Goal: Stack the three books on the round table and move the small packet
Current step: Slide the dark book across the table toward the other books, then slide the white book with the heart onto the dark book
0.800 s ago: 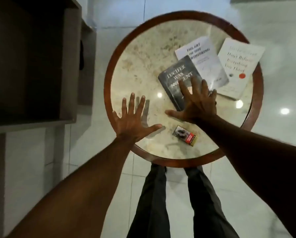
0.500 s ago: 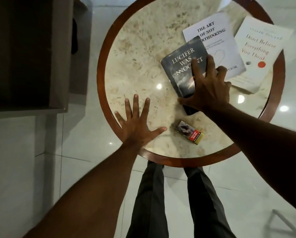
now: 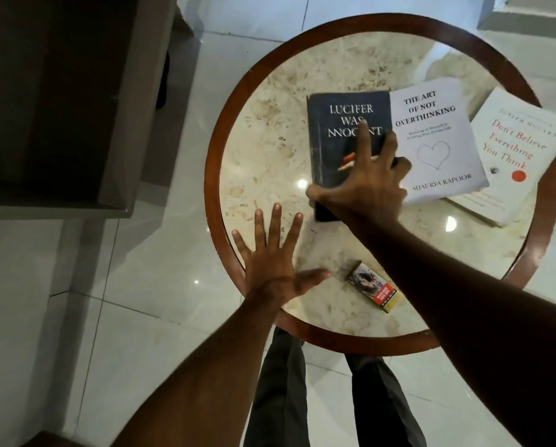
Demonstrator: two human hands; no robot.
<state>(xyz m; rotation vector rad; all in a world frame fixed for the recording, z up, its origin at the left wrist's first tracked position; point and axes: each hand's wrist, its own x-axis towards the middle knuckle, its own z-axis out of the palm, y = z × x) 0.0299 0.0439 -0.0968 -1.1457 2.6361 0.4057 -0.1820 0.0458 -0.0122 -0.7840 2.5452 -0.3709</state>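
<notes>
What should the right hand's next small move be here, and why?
Probably close the right hand on the dark book and lift it onto the white book beside it. The fingers are spread on its cover, thumb at its near edge, nothing lifted. The three books lie overlapped in a row, unstacked. The left hand rests flat on the table; the small packet lies untouched.

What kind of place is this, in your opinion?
Probably a room in a home: a small round table with a marble-like top, white glossy floor tiles, and three books for reading, one dark.
</notes>
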